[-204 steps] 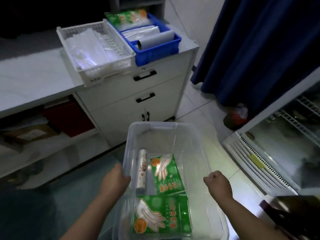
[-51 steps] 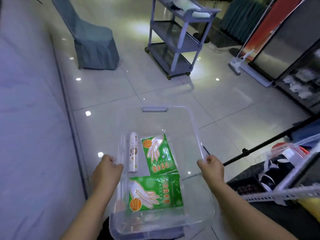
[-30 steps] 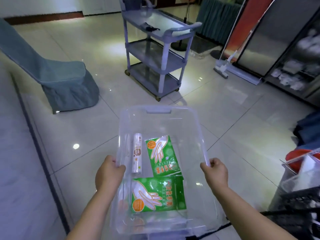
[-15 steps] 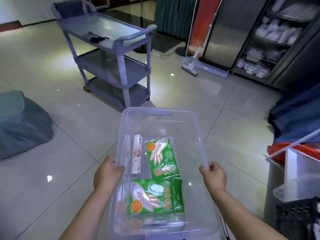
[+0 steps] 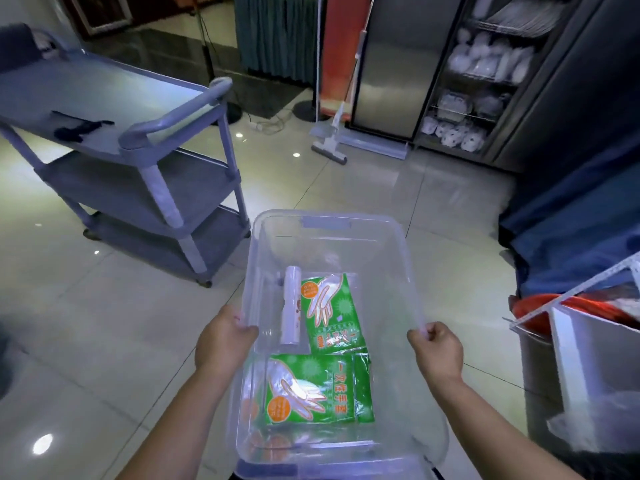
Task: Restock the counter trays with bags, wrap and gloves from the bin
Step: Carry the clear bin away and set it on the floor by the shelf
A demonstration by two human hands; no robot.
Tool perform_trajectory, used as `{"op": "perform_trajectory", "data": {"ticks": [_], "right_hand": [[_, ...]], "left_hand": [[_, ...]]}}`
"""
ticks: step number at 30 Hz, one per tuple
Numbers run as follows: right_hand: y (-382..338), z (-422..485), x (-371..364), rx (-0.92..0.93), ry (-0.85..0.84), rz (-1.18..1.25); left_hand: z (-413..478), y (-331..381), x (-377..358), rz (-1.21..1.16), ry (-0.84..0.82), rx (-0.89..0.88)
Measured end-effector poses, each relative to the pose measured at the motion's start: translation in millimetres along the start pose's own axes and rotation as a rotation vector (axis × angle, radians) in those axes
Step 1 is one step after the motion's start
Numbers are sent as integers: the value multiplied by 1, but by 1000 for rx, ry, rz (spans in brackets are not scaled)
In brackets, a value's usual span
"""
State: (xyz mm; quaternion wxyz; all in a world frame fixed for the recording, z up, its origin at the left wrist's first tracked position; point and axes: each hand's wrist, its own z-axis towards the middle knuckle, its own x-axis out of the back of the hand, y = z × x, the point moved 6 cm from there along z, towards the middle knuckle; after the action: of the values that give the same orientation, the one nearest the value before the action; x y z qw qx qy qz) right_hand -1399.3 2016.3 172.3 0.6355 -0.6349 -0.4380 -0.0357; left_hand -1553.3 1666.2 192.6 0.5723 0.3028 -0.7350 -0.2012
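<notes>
1. Left hand (image 5: 225, 341): closed on the left rim of the bin (image 5: 332, 223), thumb hooked over the edge, fingers outside the wall.
2. Right hand (image 5: 436, 351): closed on the right rim, opposite the left, pinching the lip.
3. Bin: clear plastic, open-topped, carried level in front of the body over a tiled floor. Walls look thin; likely to flex if held by one side only. Best taken as now, by both long rims, or by the moulded end handle at the far wall.
4. Roll (image 5: 291, 306): white, lying lengthwise at the left of the bin floor, just beside the upper glove pack. Probably wrap or bags; the label is too small to read. Light, round, apt to roll if the bin tilts.
5. Glove pack, far (image 5: 329, 313): green film packet, flat. Soft, slippery, light; pinch by an edge.
6. Glove pack, near (image 5: 318, 389): same kind, lying crosswise toward the body.
7. Cart (image 5: 145, 133): grey, three shelves, to the left, well apart.
8. Counter trays: not in view.
</notes>
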Motion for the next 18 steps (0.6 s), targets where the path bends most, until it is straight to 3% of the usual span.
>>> {"op": "perform_trajectory", "data": {"ticks": [10,18], "right_hand": [[-35,112,-7,-228,254,69],[8,162,43,-469,525,168]], "left_hand": [[185,173,-75,129,-245,-297],[219,314,-202,254,-454,-558]]}}
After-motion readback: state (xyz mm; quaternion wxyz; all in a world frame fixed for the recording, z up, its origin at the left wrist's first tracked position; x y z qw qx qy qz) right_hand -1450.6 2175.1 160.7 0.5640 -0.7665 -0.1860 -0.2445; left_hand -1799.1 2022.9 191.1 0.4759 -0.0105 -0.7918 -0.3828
